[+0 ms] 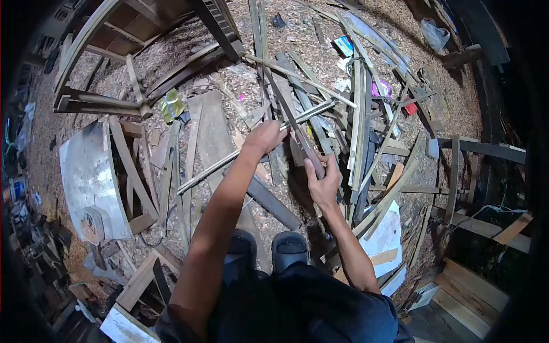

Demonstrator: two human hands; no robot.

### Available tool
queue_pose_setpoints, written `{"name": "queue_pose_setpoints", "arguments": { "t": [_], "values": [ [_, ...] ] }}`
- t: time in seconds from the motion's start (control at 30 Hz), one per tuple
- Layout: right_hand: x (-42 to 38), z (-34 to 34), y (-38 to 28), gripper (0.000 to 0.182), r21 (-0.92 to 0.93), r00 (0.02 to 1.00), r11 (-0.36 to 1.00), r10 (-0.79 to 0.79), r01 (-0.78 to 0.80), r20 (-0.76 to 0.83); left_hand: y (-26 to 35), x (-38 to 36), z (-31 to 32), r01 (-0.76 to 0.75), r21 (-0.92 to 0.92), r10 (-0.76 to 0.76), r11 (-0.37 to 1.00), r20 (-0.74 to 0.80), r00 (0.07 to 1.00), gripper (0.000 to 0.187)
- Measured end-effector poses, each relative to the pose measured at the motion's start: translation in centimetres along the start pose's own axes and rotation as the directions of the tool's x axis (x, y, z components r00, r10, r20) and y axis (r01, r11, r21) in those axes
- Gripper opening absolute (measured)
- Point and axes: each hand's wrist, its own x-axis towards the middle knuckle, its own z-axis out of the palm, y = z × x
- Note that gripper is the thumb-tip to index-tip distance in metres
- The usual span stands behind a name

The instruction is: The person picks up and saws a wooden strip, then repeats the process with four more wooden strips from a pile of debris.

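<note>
Wood strip (291, 117), long and dark, runs from the scrap pile down toward the person, and both hands are on it. Their right hand (324, 182) is wrapped tight around its near end, fingers curled shut and thumb along the top. Their left hand (264, 137) is closed over the strip higher up, right where a pale thin rod (229, 157) crosses it; I cannot tell whether that hand grips the rod, the strip, or both together. The strip lies tilted, its far end pointing up into the heap of offcuts (366, 114) that covers the ground to the right. Below the hands, 2 dark sandals (269, 246) stand side by side on a flat plank (214, 134) amid wood shavings. To the left a curved whitish panel (86, 177) rests against bent wooden ribs, and a curved frame (97, 51) stands beyond it. A white sheet (386, 237) lies just right of the right forearm.
</note>
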Motion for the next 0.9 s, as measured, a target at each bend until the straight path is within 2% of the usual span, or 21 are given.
{"name": "queue_pose_setpoints", "arguments": {
  "t": [0.07, 0.27, 0.4, 0.5, 0.57, 0.77, 0.8, 0.83, 0.9],
  "values": [
    [0.1, 0.1, 0.3, 0.028, -0.048, 0.996, 0.996, -0.082, 0.080, -0.038, -0.2, -0.2, 0.2, -0.025, -0.034, 0.024, 0.999, -0.037, 0.999, 0.039],
    [0.4, -0.1, 0.7, 0.029, -0.030, 1.000, 0.999, -0.010, 0.009, -0.019, 0.0, 0.3, 0.6, -0.044, -0.051, 0.043, 0.998, -0.020, 0.999, 0.039],
    [0.7, 0.5, 1.6, 0.030, 0.035, 0.997, 0.998, -0.050, 0.052, -0.051, -0.1, 0.1, 0.1, -0.042, -0.032, 0.041, 0.999, -0.020, 0.999, 0.039],
    [1.0, 0.4, 1.2, 0.030, 0.063, 0.998, 0.998, 0.000, 0.003, -0.055, -0.3, 0.4, 0.2, -0.093, -0.080, 0.091, 0.992, -0.030, 0.995, 0.040],
    [0.9, 0.5, 1.3, 0.028, 0.000, 0.997, 0.999, -0.050, 0.050, -0.052, -0.4, 0.4, 0.3, -0.114, -0.054, 0.112, 0.992, -0.041, 0.993, 0.040],
    [0.8, 0.3, -0.5, 0.026, -0.041, 0.998, 0.997, -0.065, 0.065, 0.012, -1.2, 0.9, 0.5, -0.103, -0.089, 0.103, 0.991, -0.008, 0.995, 0.040],
    [0.2, -0.1, -0.7, 0.027, -0.070, 0.998, 0.997, 0.045, -0.041, 0.051, -1.4, 1.3, 0.5, -0.090, -0.100, 0.091, 0.991, 0.010, 0.996, 0.041],
    [-1.4, -0.9, -0.2, 0.027, -0.072, 0.998, 0.996, 0.049, -0.046, 0.048, -1.8, 1.5, 0.8, -0.076, -0.112, 0.080, 0.991, 0.030, 0.996, 0.042],
    [-5.5, -3.1, 1.3, 0.028, -0.208, 0.999, 0.977, -0.047, 0.049, 0.014, -2.1, 1.8, 0.9, -0.102, -0.121, 0.106, 0.987, 0.027, 0.994, 0.043]
  ]
}}
